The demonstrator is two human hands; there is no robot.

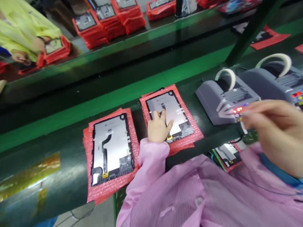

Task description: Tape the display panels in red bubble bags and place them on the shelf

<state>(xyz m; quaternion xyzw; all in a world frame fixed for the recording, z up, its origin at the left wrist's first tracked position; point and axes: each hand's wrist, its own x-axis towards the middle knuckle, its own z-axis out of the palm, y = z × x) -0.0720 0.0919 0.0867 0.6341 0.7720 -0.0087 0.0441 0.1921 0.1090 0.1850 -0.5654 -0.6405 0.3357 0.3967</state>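
My left hand (158,128) rests on a tablet screen panel (180,117), fingers apart, with fingertips on its dark ribbon cable (163,106). This panel lies flat on red bubble-wrap sleeves (194,127). At the right my right hand (281,132) is raised, thumb and forefinger brought together beside the front of a grey tape dispenser (208,102). Motion blurs its fingertips, so anything pinched between them is too unclear to name. White tape strips (223,108) stick to the dispenser's front. Left of my left arm, a second screen panel (119,138) lies on red bubble wrap.
Another tape dispenser (262,78) stands farther right. A further panel (227,154) lies low, partly behind my right sleeve. Across the bench, red-wrapped stacks (94,34) line a shelf, and a co-worker in a yellow coat (26,28) handles a red-wrapped panel. A dark post (253,34) rises behind the dispensers.
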